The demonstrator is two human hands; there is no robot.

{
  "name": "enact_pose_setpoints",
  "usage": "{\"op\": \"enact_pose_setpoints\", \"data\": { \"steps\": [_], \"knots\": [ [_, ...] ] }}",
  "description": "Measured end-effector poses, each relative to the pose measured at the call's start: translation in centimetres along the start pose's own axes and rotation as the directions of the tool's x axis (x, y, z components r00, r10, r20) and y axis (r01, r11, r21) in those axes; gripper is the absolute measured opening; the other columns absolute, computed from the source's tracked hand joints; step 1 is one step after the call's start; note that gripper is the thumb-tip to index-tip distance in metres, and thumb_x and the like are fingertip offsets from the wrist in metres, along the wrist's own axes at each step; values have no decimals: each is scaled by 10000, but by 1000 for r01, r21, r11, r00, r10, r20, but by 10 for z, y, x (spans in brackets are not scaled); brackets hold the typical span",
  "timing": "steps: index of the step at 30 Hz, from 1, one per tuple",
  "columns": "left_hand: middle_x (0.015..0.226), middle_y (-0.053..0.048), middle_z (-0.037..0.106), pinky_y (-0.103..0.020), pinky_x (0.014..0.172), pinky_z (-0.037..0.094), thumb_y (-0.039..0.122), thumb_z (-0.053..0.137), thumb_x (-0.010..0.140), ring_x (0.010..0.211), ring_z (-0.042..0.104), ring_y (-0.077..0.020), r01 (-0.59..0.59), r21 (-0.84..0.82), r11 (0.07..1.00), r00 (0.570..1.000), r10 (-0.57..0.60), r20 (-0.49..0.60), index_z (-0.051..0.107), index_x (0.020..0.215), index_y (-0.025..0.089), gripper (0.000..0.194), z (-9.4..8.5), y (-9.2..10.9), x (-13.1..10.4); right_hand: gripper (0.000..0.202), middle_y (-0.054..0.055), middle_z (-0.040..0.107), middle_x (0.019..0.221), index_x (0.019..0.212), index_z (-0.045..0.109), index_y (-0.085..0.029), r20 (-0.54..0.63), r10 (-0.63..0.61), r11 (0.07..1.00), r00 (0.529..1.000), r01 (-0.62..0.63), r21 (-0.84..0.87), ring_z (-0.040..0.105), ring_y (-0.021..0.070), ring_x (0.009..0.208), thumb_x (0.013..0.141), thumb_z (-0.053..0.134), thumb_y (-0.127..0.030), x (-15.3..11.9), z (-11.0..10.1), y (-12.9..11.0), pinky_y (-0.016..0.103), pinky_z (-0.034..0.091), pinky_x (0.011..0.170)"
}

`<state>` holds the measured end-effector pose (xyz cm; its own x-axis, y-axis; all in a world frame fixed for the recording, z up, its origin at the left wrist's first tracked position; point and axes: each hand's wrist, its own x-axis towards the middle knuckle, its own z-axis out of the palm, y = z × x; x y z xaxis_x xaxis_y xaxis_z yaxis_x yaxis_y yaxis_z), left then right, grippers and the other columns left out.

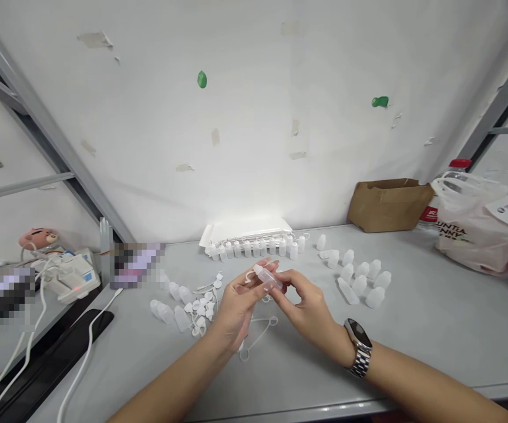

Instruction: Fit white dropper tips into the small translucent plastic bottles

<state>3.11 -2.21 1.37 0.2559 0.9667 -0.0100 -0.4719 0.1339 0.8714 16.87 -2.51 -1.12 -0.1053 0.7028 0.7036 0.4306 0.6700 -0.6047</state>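
A small translucent dropper bottle point(268, 278) is held tilted between both hands over the table. My left hand point(237, 302) is closed around its neck side, with a white strap loop showing by the fingers. My right hand point(302, 296) pinches the bottle's base between thumb and fingers. Just below the hands lie thin white looped straps point(260, 336). To the left is a pile of white caps with straps point(201, 308), beside several bottles point(165, 312). More loose bottles point(359, 285) stand and lie to the right.
A row of capped bottles point(256, 249) stands before a white tray point(249, 228) against the wall. At the back right are a cardboard box point(388, 205) and a plastic bag point(478, 229). Phones, a power strip point(71, 276) and white cables point(87, 346) occupy the left side.
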Motion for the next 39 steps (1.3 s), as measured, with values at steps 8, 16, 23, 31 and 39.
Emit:
{"op": "enact_pose_setpoints", "data": {
  "steps": [8, 16, 23, 31, 39],
  "knots": [
    [1072, -84, 669, -358, 1005, 331, 311, 613, 764, 1131, 519, -231, -92, 35, 995, 993, 94, -71, 702, 841, 164, 188, -7, 12, 4, 114, 15, 569, 725, 914, 545, -173, 10, -22, 1000, 1000, 22, -10, 543, 133, 642, 817, 561, -231, -1, 0, 0, 268, 477, 608],
    [1212, -63, 591, -360, 982, 366, 104, 729, 613, 1214, 438, -239, -40, 108, 993, 998, 34, 52, 587, 1121, 249, 548, -1, 16, -1, 86, 18, 614, 712, 861, 574, -176, 10, 94, 994, 995, -95, 47, 562, 128, 621, 810, 557, -243, 2, -2, -4, 249, 490, 582],
    [1135, -99, 636, -376, 980, 353, 276, 682, 693, 1178, 473, -261, -52, 103, 993, 998, 55, -27, 652, 1018, 184, 339, -3, 16, 2, 121, 18, 629, 724, 865, 602, -188, 57, 166, 979, 985, -171, 107, 563, 132, 643, 803, 574, -288, 3, -4, -7, 261, 490, 609],
    [962, -120, 700, -392, 944, 377, 351, 665, 697, 1048, 567, -273, -56, 154, 986, 993, 71, -97, 705, 833, 134, 260, -8, 11, 6, 243, 15, 614, 677, 864, 626, -162, 321, 358, 794, 877, -467, 389, 564, 124, 605, 835, 512, -375, 9, -3, -8, 264, 488, 601],
    [862, -98, 720, -362, 930, 383, 359, 694, 654, 966, 609, -247, -75, 143, 987, 977, 101, -186, 704, 741, 136, 240, -8, 9, 6, 285, 27, 621, 688, 856, 636, -170, 272, 313, 858, 910, -394, 329, 574, 138, 627, 883, 431, -367, 7, -3, -6, 276, 490, 612]
  ]
}}
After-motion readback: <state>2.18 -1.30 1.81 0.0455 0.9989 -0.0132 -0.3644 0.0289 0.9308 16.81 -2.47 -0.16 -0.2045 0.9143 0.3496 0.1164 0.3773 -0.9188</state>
